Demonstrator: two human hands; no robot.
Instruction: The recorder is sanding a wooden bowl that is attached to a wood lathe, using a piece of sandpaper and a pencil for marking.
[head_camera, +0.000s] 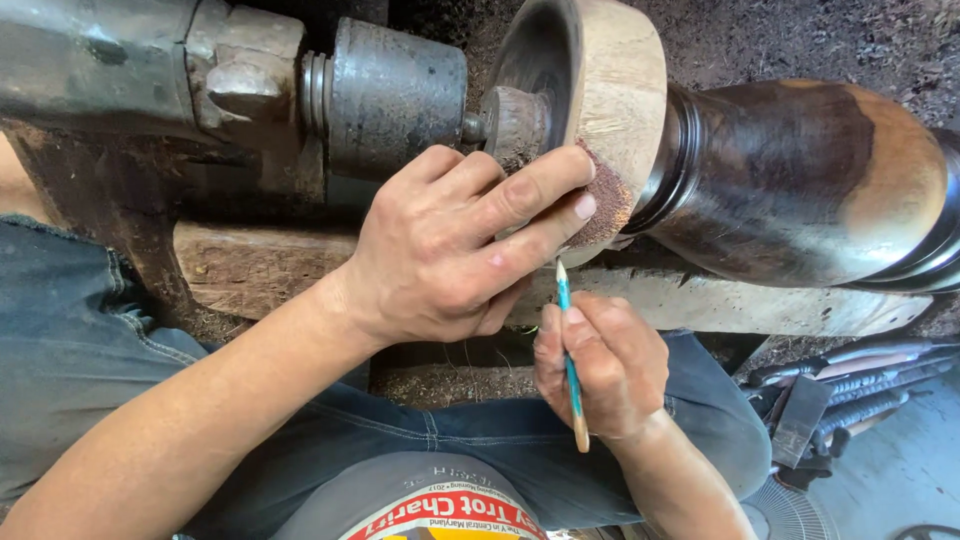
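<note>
1. Found a grey metal lathe housing (100, 60) at far left, with a dark iron cylinder (395, 95) just beside it to the right.
2. Saw a worn wooden beam (260, 270) running below these, over denim-clad knees.
3. Met the left hand (440, 250) next, near the middle: gripped nothing, fingers spread narrowly, index and middle fingers (530, 190) stretched flat against the lower rim of the pale wooden disc (610, 80).
4. Placed that disc upright on the lathe axis, pinched between a small wooden hub (515, 120) on its hollow face and a dark turned wooden body (800, 180) behind it to the right.
5. Found the right hand (600, 365) just under the left, closed around a teal pencil (571, 370), tip up and close below the disc's rough reddish edge patch (608, 205); could not tell whether tip touched wood.
6. Judged the step in hand as marking, disc steadied and point not clearly set.
7. Judged any stroke to call for a firm left brace and a small, sure lift of the tip.
8. Noted metal tools (850, 385) piled at far right.
</note>
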